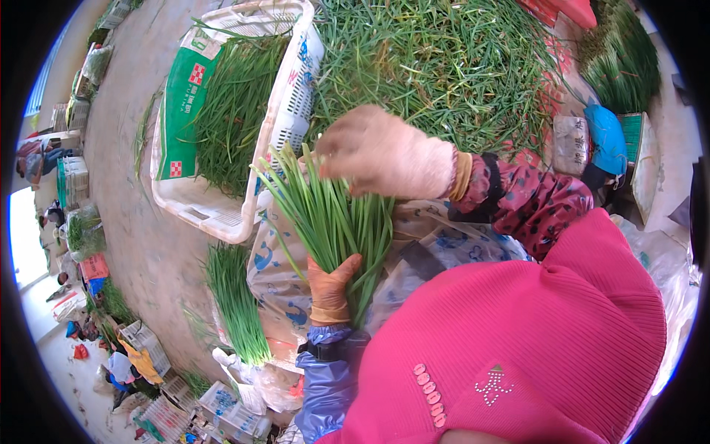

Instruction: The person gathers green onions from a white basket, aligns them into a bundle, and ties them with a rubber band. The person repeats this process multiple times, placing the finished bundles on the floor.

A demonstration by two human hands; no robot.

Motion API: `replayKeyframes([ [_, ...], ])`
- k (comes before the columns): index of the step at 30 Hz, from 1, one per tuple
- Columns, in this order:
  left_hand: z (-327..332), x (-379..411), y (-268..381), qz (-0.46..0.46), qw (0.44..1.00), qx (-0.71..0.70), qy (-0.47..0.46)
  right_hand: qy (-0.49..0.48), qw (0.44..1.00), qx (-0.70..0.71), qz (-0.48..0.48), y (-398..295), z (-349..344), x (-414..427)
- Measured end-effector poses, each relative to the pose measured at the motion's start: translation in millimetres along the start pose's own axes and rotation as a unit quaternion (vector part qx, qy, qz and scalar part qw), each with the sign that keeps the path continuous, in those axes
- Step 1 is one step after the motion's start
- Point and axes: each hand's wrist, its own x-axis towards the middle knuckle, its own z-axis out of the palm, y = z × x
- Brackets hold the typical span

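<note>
My left hand [331, 286], in an orange rubber glove, grips a bunch of green chives [338, 222] over my lap. The bunch's pale cut ends fan out towards the upper left. My right hand [383, 152], in a pale fabric glove, is blurred and curled just above those ends. Whether its fingers hold any stems is hidden by blur and by the hand itself. Under the bunch, an apron with a blue print [277, 277] covers my legs. Left of my knees lies a neat sheaf of chives [236, 299].
Ahead stands a white plastic crate [258, 183] with a green printed sack [183, 111] and loose chives. A wide heap of chive leaves [444, 61] spreads beyond my right hand. Bundled chives [621, 61] and a blue bag [605, 136] are farther right. People work among crates at far left.
</note>
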Motion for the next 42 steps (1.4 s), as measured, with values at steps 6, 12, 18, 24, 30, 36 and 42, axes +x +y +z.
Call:
replayKeyframes([
  [6, -4, 3, 0, 0.004, 1.000, 0.003, -0.020, -0.072, 0.992, -0.026, -0.097, 12, 27, 18],
  [12, -11, 7, -5, 0.006, 0.996, -0.071, -0.063, -0.120, 0.974, 0.192, -0.023, 36, 36, 14],
  [18, -19, 12, -7, -0.034, 0.991, -0.108, -0.070, -0.122, 0.963, 0.242, -0.016, 35, 27, 19],
  [24, -20, 11, -13, -0.004, 0.997, -0.070, -0.038, 0.020, 0.941, 0.250, 0.229, 18, 11, 18],
  [30, -14, 8, -15, 0.015, 0.999, -0.031, -0.013, -0.134, 0.943, 0.069, 0.297, 1, -16, 24],
  [36, -13, 10, -21, 0.056, 0.998, 0.021, 0.000, -0.237, 0.890, 0.045, 0.386, -13, -7, 34],
  [42, -16, 9, -24, 0.059, 0.998, 0.023, 0.012, -0.138, 0.849, 0.221, 0.460, 1, 10, 32],
])
